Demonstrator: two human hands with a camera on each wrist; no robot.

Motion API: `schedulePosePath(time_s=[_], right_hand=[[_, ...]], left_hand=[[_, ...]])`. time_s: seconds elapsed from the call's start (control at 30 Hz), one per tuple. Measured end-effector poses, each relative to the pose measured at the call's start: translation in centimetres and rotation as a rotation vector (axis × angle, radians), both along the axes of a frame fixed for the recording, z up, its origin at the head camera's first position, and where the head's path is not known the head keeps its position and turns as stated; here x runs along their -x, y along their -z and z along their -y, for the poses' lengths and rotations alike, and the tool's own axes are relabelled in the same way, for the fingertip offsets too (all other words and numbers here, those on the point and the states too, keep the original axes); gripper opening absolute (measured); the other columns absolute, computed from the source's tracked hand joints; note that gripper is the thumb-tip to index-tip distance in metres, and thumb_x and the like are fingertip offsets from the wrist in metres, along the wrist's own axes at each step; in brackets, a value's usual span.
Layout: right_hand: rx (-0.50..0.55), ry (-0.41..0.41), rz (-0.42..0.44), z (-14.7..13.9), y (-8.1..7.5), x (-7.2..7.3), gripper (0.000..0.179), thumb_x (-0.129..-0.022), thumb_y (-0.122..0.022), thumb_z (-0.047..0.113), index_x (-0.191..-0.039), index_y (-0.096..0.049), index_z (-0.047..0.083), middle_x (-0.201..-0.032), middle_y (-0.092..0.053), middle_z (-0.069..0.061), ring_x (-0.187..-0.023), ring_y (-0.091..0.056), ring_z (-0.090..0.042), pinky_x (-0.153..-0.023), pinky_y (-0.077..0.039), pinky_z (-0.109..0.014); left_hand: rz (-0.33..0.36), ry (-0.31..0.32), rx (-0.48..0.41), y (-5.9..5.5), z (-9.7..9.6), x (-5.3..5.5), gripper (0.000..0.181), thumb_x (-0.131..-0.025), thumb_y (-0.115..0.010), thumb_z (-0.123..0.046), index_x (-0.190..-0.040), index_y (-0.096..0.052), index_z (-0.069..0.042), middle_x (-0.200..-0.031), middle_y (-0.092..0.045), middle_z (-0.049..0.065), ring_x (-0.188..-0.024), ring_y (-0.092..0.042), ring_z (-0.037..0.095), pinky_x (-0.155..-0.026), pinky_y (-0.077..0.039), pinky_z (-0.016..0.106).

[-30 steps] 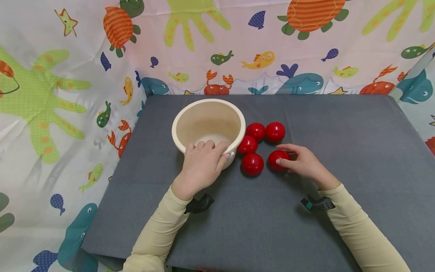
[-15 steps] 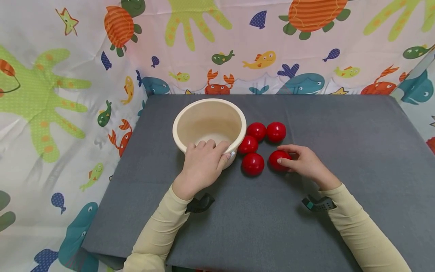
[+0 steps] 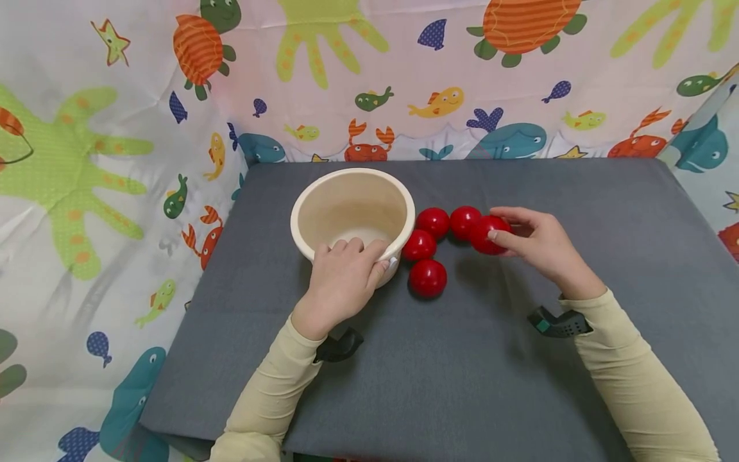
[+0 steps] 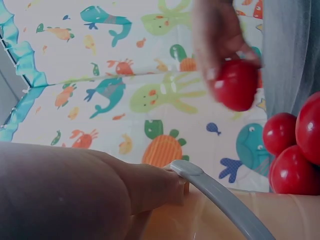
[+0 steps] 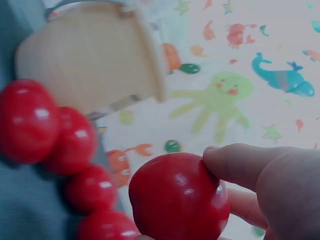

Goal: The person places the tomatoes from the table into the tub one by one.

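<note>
My left hand (image 3: 340, 282) grips the near rim of a cream bucket (image 3: 353, 199), fingers over the edge and thumb outside. In the left wrist view, the bucket's grey handle (image 4: 225, 205) runs beside that hand. My right hand (image 3: 539, 247) pinches a shiny red ball (image 3: 488, 235) between thumb and fingers, raised above the cloth; the right wrist view has the held ball (image 5: 180, 197) up close. Several similar red balls lie right of the bucket: a near ball (image 3: 428, 278), a ball against the bucket (image 3: 419, 246), and farther balls (image 3: 433, 222).
Grey cloth covers the table (image 3: 450, 378), whose left edge slopes down toward the front. A curtain (image 3: 335, 109) printed with sea animals hangs behind and at the left. Dark bands (image 3: 559, 323) sit on both wrists.
My right hand has lifted the red ball off the cloth and moved it away from me, slightly to the right. The left hand and bucket stay in place.
</note>
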State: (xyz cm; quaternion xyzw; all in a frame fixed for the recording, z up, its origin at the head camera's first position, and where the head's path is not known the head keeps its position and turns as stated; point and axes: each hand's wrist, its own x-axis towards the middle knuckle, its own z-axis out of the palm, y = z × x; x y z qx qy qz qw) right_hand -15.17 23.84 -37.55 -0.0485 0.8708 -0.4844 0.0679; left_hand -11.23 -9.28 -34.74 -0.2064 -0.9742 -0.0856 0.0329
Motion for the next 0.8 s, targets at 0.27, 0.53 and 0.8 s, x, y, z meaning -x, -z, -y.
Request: schedulePosePath(time_s=[0.27, 0.53, 0.8], right_hand=[[-0.018, 0.033, -0.053, 1.2, -5.0, 1.7, 0.058, -0.098, -0.068, 0.030, -0.150, -0.049, 0.014, -0.142, -0.056, -0.015, -0.105, -0.060, -0.014, -0.073, -0.057, -0.017], [-0.037, -0.051, -0.117, 5.5, -8.6, 3.2, 0.057, -0.096, -0.070, 0.031, -0.148, -0.053, 0.017, -0.143, -0.059, -0.014, -0.116, -0.061, -0.027, -0.073, -0.055, -0.016], [-0.025, -0.139, -0.150, 11.0, -9.7, 4.5, 0.055, -0.094, -0.072, 0.023, -0.146, -0.056, 0.014, -0.142, -0.061, -0.013, -0.120, -0.063, -0.032, -0.088, -0.061, -0.040]], left_hand=[[-0.002, 0.002, -0.009, 0.0, 0.1, 0.0, 0.024, -0.104, -0.054, -0.037, -0.123, -0.063, -0.025, -0.091, -0.062, 0.005, -0.083, -0.058, 0.025, -0.080, -0.041, 0.046], [-0.012, 0.000, -0.008, 0.1, 0.1, 0.0, 0.024, -0.104, -0.054, -0.037, -0.122, -0.063, -0.025, -0.090, -0.062, 0.005, -0.083, -0.058, 0.026, -0.079, -0.041, 0.046], [-0.018, 0.002, 0.009, 0.2, 0.2, 0.0, 0.023, -0.104, -0.054, -0.038, -0.120, -0.063, -0.025, -0.091, -0.062, 0.006, -0.082, -0.057, 0.026, -0.078, -0.042, 0.046]])
